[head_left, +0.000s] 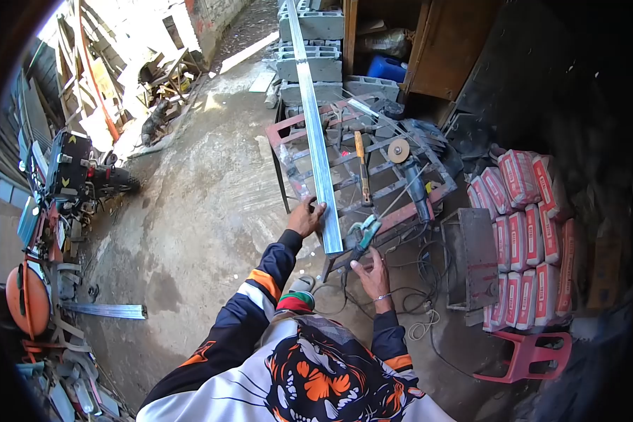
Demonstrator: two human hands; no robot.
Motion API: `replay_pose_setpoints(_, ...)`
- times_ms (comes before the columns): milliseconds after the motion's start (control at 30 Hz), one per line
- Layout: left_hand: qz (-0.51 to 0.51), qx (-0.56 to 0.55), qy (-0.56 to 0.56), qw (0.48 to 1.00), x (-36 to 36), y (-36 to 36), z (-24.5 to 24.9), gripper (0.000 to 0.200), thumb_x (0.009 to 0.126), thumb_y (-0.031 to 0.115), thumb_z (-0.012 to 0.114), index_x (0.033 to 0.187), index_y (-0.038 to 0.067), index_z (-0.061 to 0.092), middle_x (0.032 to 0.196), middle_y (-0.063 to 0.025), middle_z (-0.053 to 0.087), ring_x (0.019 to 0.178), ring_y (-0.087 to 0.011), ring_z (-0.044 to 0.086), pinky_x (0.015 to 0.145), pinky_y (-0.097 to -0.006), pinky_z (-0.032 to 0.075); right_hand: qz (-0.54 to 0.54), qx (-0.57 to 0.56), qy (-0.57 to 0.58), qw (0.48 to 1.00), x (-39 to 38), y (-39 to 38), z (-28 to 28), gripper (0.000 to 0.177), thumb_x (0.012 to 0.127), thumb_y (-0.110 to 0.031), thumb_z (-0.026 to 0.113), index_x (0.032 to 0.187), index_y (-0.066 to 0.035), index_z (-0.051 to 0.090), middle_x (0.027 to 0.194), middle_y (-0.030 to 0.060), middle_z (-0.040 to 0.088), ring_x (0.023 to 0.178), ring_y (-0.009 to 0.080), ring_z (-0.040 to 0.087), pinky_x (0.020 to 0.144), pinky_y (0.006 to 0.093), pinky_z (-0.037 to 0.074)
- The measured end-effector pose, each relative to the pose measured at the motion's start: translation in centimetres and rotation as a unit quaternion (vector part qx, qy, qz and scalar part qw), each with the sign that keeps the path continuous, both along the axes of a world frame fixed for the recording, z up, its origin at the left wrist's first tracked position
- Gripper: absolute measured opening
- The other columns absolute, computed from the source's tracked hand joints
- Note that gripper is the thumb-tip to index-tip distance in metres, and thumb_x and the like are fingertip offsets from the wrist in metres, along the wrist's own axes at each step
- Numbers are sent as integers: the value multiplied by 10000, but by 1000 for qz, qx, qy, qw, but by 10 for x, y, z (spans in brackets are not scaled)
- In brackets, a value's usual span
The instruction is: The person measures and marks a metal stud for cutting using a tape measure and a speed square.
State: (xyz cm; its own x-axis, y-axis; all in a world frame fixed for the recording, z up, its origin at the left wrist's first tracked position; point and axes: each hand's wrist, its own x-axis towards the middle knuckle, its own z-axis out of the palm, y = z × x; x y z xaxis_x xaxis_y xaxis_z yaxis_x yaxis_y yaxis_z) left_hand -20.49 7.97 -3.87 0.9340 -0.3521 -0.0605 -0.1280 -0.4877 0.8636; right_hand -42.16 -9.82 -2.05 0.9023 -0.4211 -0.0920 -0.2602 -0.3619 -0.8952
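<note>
A long, shiny galvanized steel bar (316,151) runs from the concrete blocks at the back across a slatted metal work frame, its near end close to me. My left hand (307,216) grips the bar's left edge near that end, fingers bent against it. To the right of the bar end lies a green welding electrode holder (365,231) with a thin rod pointing away. Just below the holder is my right hand (374,276), thumb and fingers apart, with nothing visible in it. A hammer (363,169) and an angle grinder (416,186) rest on the frame (401,214).
Concrete blocks (311,65) support the far bar end. Cables (429,271) coil on the floor beside a metal box (469,260). Red-and-white bags (520,235) are stacked right, behind a red plastic chair (531,357). A motorcycle (84,169) and another steel bar (112,310) are left.
</note>
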Motion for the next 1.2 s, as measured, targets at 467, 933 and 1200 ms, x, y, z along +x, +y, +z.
replay_pose_setpoints(467, -97, -112, 205, 967, 26, -25, 20, 505, 855, 222, 764, 1143, -48, 449, 839, -134, 668, 673, -186, 646, 581, -319, 528, -185, -114, 3, 976, 37, 6, 6, 470, 809, -255, 751, 1175, -6, 590, 1018, 215, 654, 930, 408, 617, 810, 450, 481)
replay_pose_setpoints(933, -73, -188, 272, 941, 26, -67, 14, 454, 848, 150, 769, 1088, -25, 425, 777, -112, 618, 587, -177, 624, 480, -315, 519, -176, -260, 60, 947, 62, -86, 5, 501, 757, -170, 790, 1203, -40, 602, 1052, 249, 651, 970, 428, 613, 830, 480, 477)
replay_pose_setpoints(1200, -81, -97, 197, 972, 24, -66, 31, 593, 847, 196, 776, 1246, -48, 412, 845, -119, 631, 631, -168, 628, 521, -315, 524, -227, -238, 6, 944, 52, -88, -15, 490, 760, -154, 790, 1206, -55, 610, 1035, 196, 682, 835, 332, 656, 786, 425, 511)
